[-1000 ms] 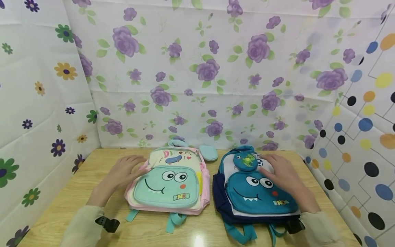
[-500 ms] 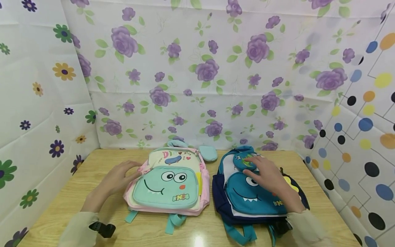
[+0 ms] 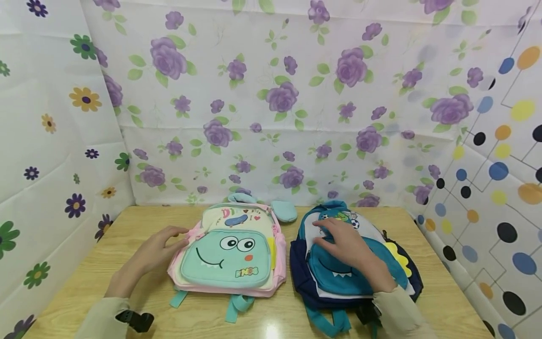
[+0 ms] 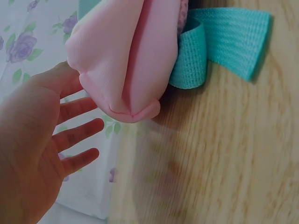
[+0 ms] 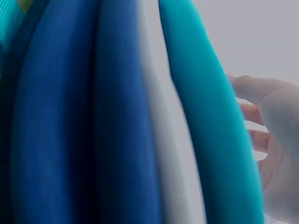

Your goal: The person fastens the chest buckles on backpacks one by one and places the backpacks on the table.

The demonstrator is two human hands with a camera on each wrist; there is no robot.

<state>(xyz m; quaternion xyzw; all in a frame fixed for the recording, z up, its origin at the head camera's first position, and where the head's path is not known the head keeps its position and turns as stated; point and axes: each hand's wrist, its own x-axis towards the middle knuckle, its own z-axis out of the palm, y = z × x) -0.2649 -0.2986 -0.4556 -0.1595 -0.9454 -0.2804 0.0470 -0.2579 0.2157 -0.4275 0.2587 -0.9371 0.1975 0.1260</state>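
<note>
Where the right hand [image 3: 348, 247] intervenes, the blue backpack [image 3: 338, 285] is hidden.

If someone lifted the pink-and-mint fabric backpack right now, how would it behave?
The backpack would probably squash softly: its pink side is creased. Its loose teal webbing straps would likely dangle. Rolling seems unlikely, as it lies face-up on the wooden table.
</note>
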